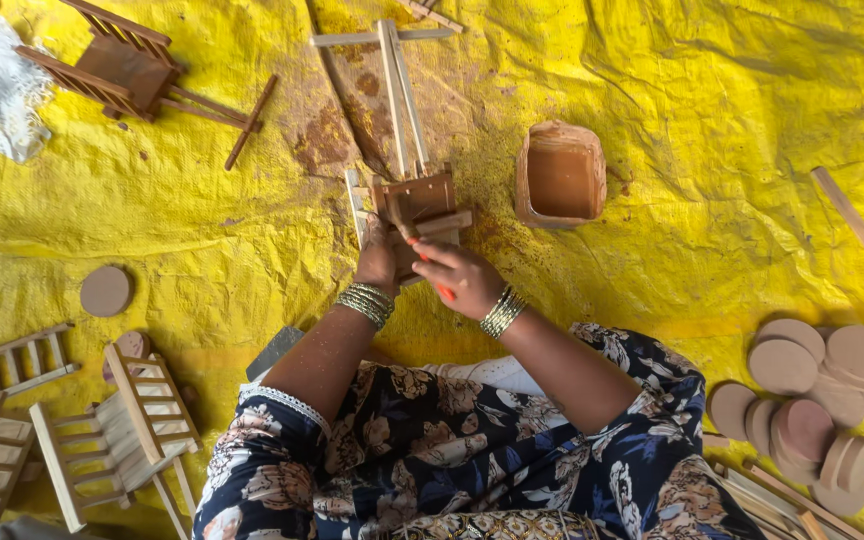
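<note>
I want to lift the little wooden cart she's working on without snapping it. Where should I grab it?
Probably the boxy body of the cart, pinched across its two side walls from above. The two long shafts pointing away look thin and bendy, so they make poor handles.

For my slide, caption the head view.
Both hands, left hand and right hand, work a small wooden cart frame on yellow tarp.

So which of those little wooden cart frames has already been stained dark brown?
The small cart frame at the upper left, lying apart on the yellow sheet. Its wood is dark brown all over, while the frames at the lower left are pale, bare wood.
</note>
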### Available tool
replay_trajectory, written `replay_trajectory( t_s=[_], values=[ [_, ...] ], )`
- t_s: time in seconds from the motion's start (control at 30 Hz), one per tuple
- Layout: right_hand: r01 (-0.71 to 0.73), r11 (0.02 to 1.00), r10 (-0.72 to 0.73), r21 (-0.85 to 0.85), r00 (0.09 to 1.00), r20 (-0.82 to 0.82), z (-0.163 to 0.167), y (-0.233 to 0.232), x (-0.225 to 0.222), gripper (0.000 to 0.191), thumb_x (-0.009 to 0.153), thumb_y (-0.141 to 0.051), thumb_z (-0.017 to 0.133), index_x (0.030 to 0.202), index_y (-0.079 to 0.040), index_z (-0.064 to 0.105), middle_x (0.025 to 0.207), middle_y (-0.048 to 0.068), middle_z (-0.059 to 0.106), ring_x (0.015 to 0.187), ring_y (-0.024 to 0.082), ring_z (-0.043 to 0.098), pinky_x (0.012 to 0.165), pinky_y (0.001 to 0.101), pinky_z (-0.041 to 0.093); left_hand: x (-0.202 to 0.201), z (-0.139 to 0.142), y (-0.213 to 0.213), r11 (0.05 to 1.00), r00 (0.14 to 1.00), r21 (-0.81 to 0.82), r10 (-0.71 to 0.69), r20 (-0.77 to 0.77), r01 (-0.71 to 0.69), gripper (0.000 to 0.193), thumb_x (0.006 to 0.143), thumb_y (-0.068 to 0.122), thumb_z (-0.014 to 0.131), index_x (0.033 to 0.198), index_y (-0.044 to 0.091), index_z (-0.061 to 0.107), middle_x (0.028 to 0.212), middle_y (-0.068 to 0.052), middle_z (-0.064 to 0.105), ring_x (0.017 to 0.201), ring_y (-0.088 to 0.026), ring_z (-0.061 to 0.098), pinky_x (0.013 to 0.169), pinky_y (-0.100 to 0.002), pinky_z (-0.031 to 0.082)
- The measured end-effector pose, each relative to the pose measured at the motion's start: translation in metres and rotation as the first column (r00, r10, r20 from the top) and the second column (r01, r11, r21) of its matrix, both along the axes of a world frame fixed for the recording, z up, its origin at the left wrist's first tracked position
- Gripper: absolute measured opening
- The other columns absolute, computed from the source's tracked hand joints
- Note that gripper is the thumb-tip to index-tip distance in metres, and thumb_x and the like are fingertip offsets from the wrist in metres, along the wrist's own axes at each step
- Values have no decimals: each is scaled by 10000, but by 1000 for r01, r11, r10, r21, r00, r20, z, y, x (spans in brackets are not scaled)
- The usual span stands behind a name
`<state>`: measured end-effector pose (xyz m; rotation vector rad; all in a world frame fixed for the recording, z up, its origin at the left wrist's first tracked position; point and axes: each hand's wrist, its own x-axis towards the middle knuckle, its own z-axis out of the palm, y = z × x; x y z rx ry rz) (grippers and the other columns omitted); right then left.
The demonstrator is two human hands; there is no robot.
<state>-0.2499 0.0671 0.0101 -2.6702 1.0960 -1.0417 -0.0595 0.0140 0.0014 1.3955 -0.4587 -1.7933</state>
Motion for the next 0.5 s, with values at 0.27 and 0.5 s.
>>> replay_trajectory(
  t_s=[0.27, 0.5],
  values=[
    [194, 980, -198, 52, 977, 85, 4, -14, -50, 222, 895, -65, 761, 1111, -96, 720, 1392, -3, 635, 1121, 187, 699, 867, 321, 630, 4, -21, -8, 998, 954, -34, -37, 298, 50, 669, 1076, 469, 174, 1587, 50, 278, 1567, -245, 379, 1405, -347, 459, 1141, -438, 418],
    [87, 992, -82, 89, 995, -61, 5, 3, 2, 284, 846, -34, 732, 1111, -139, 730, 1417, 12, 626, 1041, 161, 715, 597, 266, 596, -4, -15, 0, 995, 993, -85, -39, 113, 49, 756, 1075, 540, 186, 1536, -22, 394, 1499, -334, 478, 1360, -421, 512, 1117, -500, 469]
  ],
)
